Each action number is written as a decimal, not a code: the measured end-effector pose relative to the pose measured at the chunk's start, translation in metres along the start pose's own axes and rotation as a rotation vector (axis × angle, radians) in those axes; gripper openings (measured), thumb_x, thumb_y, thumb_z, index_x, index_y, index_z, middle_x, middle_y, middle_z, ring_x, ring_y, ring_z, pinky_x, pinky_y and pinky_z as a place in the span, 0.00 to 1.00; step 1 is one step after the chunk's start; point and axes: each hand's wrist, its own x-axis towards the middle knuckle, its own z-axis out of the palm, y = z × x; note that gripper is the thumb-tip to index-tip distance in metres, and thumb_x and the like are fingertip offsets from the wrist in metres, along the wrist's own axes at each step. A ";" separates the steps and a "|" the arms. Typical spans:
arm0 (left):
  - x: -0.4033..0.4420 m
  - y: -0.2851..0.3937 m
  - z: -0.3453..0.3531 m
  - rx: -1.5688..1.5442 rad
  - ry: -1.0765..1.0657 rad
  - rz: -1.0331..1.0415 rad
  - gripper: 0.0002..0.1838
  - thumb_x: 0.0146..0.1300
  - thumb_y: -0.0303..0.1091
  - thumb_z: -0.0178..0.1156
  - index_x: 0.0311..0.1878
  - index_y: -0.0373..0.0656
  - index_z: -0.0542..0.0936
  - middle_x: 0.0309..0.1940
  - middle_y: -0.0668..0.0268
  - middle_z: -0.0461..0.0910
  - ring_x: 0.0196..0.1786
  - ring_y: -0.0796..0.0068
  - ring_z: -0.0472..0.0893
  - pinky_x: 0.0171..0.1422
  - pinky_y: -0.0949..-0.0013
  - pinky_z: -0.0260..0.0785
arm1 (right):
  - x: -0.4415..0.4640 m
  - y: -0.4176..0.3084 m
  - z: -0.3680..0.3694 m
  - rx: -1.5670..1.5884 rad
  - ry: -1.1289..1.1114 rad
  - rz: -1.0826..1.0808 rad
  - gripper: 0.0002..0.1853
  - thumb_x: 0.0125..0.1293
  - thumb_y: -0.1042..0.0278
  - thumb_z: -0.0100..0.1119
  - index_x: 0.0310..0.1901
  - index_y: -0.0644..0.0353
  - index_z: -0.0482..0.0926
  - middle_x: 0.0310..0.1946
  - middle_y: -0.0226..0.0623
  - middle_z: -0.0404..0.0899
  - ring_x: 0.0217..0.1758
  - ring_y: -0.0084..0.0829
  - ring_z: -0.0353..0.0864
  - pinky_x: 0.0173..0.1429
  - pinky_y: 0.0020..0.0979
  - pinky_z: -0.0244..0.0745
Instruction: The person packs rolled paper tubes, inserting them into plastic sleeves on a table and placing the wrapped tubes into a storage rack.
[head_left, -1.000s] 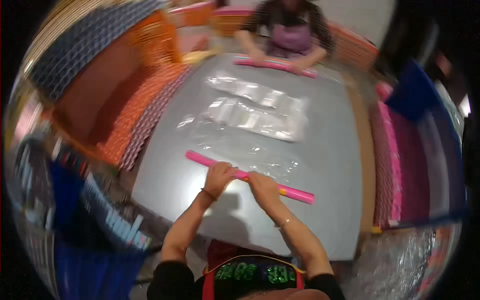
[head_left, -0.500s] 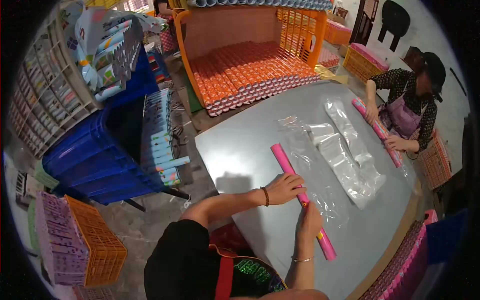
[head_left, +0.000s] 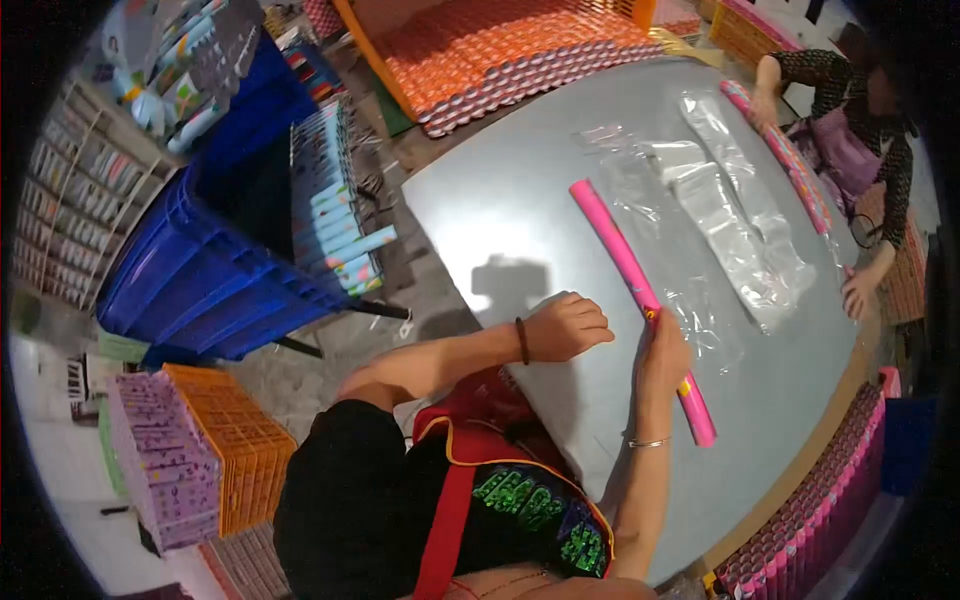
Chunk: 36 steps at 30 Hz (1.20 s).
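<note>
A pink roll of wrapping paper (head_left: 612,245) lies slantwise on the grey tabletop (head_left: 520,210). My right hand (head_left: 664,352) grips it around its lower half, fingers wrapped over a small yellow printed patch. Left of the roll, my left hand (head_left: 568,328) is apart from it, with curled fingers pressed together and nothing visible in them. Just beyond the roll is a clear plastic sleeve (head_left: 640,205). Farther right, several flattened plastic sleeves (head_left: 725,220) overlap in a pile.
Across the table a co-worker (head_left: 845,150) has one hand on a patterned roll (head_left: 785,155). An orange crate (head_left: 375,60) of red-patterned rolls stands at the back. At left are a blue bin (head_left: 190,280) and an orange basket (head_left: 225,450). Pink rolls (head_left: 810,510) line the lower right.
My left hand has let go of the pink roll and moved left, while my right hand keeps hold. The co-worker's nearer hand has left the patterned roll. The view has tilted downward.
</note>
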 end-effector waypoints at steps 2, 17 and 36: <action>-0.017 -0.005 -0.009 -0.026 -0.037 -0.052 0.10 0.54 0.27 0.58 0.40 0.46 0.80 0.37 0.69 0.79 0.44 0.69 0.78 0.49 0.66 0.68 | -0.004 0.000 -0.001 0.003 0.015 -0.026 0.10 0.59 0.78 0.56 0.44 0.61 0.74 0.26 0.43 0.74 0.27 0.45 0.76 0.30 0.41 0.69; -0.204 -0.131 -0.217 0.531 -0.248 -1.321 0.15 0.55 0.29 0.57 0.47 0.48 0.78 0.44 0.56 0.76 0.49 0.54 0.77 0.51 0.54 0.71 | -0.009 0.010 0.005 0.019 -0.031 -0.049 0.15 0.64 0.74 0.56 0.52 0.63 0.72 0.34 0.49 0.78 0.35 0.51 0.77 0.37 0.46 0.72; -0.249 -0.157 -0.142 0.969 -0.427 -0.987 0.17 0.51 0.37 0.62 0.45 0.46 0.78 0.45 0.63 0.72 0.51 0.62 0.71 0.55 0.56 0.60 | -0.006 0.003 0.001 0.056 -0.004 -0.058 0.10 0.65 0.78 0.54 0.47 0.69 0.75 0.35 0.51 0.79 0.35 0.45 0.78 0.40 0.38 0.75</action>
